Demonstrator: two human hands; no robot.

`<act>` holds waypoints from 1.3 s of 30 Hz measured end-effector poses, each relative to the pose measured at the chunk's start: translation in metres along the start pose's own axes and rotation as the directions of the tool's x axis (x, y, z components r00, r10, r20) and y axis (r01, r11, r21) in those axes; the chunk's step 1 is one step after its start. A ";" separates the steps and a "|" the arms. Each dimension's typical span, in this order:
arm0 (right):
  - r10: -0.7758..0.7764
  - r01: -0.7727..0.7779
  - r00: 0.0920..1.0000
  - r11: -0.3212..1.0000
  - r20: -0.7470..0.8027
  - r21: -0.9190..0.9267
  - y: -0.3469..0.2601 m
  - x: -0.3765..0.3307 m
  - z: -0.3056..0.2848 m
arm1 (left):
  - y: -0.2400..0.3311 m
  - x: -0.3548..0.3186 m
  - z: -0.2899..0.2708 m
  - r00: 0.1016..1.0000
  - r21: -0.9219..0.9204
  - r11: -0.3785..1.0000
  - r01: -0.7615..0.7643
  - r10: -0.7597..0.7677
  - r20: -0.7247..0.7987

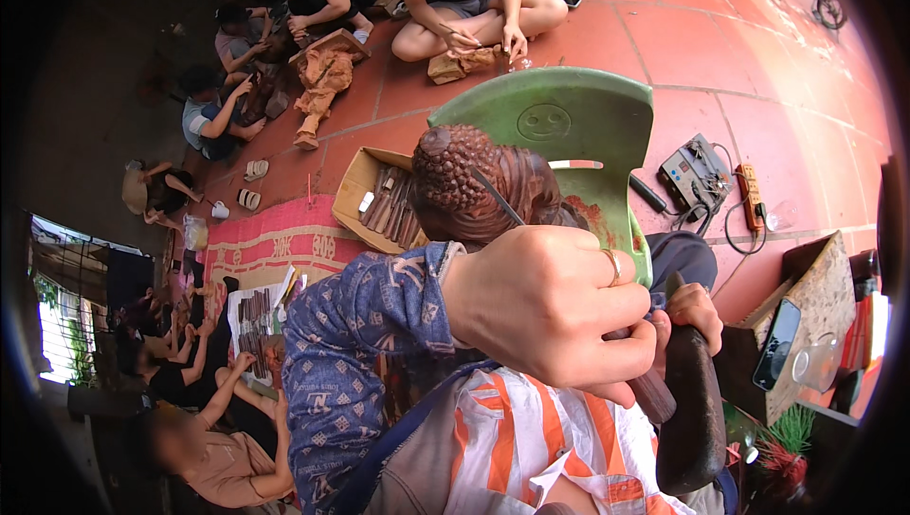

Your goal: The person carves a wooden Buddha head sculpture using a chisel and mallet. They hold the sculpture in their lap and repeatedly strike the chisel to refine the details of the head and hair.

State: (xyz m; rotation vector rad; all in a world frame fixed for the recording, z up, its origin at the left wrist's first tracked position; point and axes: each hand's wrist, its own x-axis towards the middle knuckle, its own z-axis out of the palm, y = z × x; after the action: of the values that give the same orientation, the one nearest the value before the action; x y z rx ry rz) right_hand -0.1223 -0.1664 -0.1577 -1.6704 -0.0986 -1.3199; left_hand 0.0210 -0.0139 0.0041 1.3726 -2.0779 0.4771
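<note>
A dark brown carved wooden head point(464, 179) with rows of small curls lies before me against a green plastic chair point(578, 103). My left hand point(559, 311), with a ring on one finger, is closed around a chisel. The thin metal blade of the chisel point(493, 195) reaches to the carved head, and its wooden handle end shows below my fist. Just to the right, my right hand point(695, 314) grips a dark wooden mallet point(690, 420), whose thick end points down toward my lap. An orange-and-white striped cloth point(555, 425) covers my lap.
Left of the carving stands a cardboard box point(349, 195) of chisels, near a red patterned mat point(284, 250). To the right are a grey control box point(697, 174), a power strip point(751, 195) and a phone point(777, 344). Several people sit around, near a carved figure point(324, 79).
</note>
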 end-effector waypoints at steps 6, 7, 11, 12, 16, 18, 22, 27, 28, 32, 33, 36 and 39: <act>-0.002 0.002 1.000 0.999 0.006 0.032 0.005 0.001 0.002 | -0.001 -0.001 -0.003 0.999 0.014 0.999 0.040 -0.040 0.018; -0.002 0.002 1.000 0.999 0.003 0.032 0.005 0.001 0.002 | 0.000 0.000 -0.003 0.999 0.014 0.999 0.045 -0.045 0.022; 0.020 -0.020 1.000 0.999 -0.002 0.031 0.005 -0.003 0.001 | 0.000 0.000 -0.001 0.999 0.013 0.999 0.044 -0.044 -0.023; 0.020 -0.020 1.000 0.999 0.001 0.035 0.006 -0.005 0.000 | 0.000 0.001 -0.002 0.999 0.015 0.999 0.045 -0.045 -0.028; -0.008 0.003 0.996 0.998 0.094 0.055 0.004 0.006 -0.004 | 0.001 0.003 0.001 0.996 0.032 0.998 0.060 -0.058 -0.069; 0.071 -0.075 0.994 0.996 0.078 0.048 0.002 -0.001 -0.009 | 0.000 0.005 -0.001 0.995 0.025 0.997 0.068 -0.066 -0.068; 0.113 -0.127 0.988 0.982 0.107 0.143 0.006 -0.003 -0.013 | 0.000 0.006 -0.002 0.995 0.039 0.996 0.078 -0.076 -0.067; 0.113 -0.135 0.980 0.982 0.161 0.133 0.005 -0.003 -0.029 | 0.005 0.012 -0.013 0.988 0.042 0.987 0.155 -0.154 -0.032; 0.142 -0.170 0.976 0.971 0.167 0.166 0.002 0.000 -0.028 | 0.005 0.013 -0.013 0.985 0.039 0.985 0.166 -0.164 -0.060; 0.195 -0.208 0.961 0.977 0.196 0.047 -0.009 0.017 -0.036 | 0.005 0.017 -0.011 0.969 0.030 0.977 0.211 -0.206 -0.134; 0.194 -0.207 0.961 0.977 0.197 0.048 -0.009 0.020 -0.038 | 0.006 0.018 -0.012 0.968 0.042 0.974 0.221 -0.214 -0.128; 0.219 -0.221 0.967 0.975 0.134 0.002 -0.010 0.018 -0.040 | 0.003 0.024 -0.011 0.956 0.009 0.969 0.248 -0.243 -0.167; 0.257 -0.268 0.947 0.963 0.193 0.035 -0.016 0.035 -0.042 | 0.002 0.025 -0.004 0.925 -0.001 0.958 0.287 -0.277 -0.258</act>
State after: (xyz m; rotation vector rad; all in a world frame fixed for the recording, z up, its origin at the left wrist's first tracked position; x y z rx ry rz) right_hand -0.1468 -0.2040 -0.1226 -1.6873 -0.0246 -0.9507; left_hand 0.0126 -0.0284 0.0239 1.5149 -1.6401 0.5402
